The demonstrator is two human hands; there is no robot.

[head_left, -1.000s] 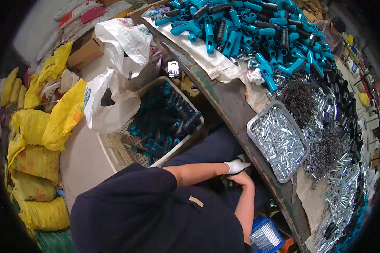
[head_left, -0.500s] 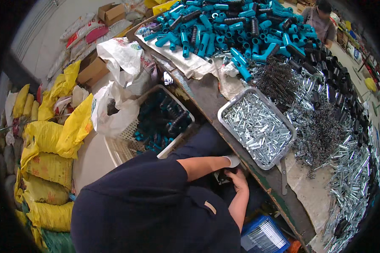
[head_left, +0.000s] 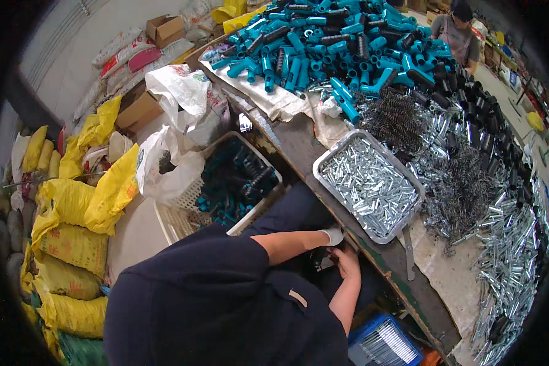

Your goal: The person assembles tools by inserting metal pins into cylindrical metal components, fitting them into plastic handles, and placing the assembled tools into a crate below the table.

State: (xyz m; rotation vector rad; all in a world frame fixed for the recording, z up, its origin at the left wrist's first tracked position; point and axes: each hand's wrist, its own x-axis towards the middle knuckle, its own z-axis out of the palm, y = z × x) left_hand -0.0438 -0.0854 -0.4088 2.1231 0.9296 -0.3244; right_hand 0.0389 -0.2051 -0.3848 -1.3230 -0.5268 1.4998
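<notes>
Both of my hands are low in front of me, beside the workbench edge. My left hand [head_left: 333,236] wears something white, perhaps a glove, and its fingers are hidden from this angle. Just below it, my bare right hand [head_left: 347,262] has its fingers bent together by a small dark object [head_left: 318,257] with a pale metallic patch. What that object is, and whether my left hand also grips it, I cannot make out. On the bench just above my hands stands a clear plastic tub [head_left: 318,172] full of short silvery metal pins [head_left: 369,189].
Teal and black tool handles [head_left: 323,49] heap the far bench, with dark springs [head_left: 396,119] and metal rods [head_left: 506,262] at right. A white basket [head_left: 171,219] holds more handles. A blue box [head_left: 365,334] sits below. Yellow sacks [head_left: 73,247] stack left. A co-worker [head_left: 460,36] stands far right.
The whole view has shifted slightly. My right hand's fingers sit a little differently by the dark object, and both hands stay in the same spot beside the bench.
</notes>
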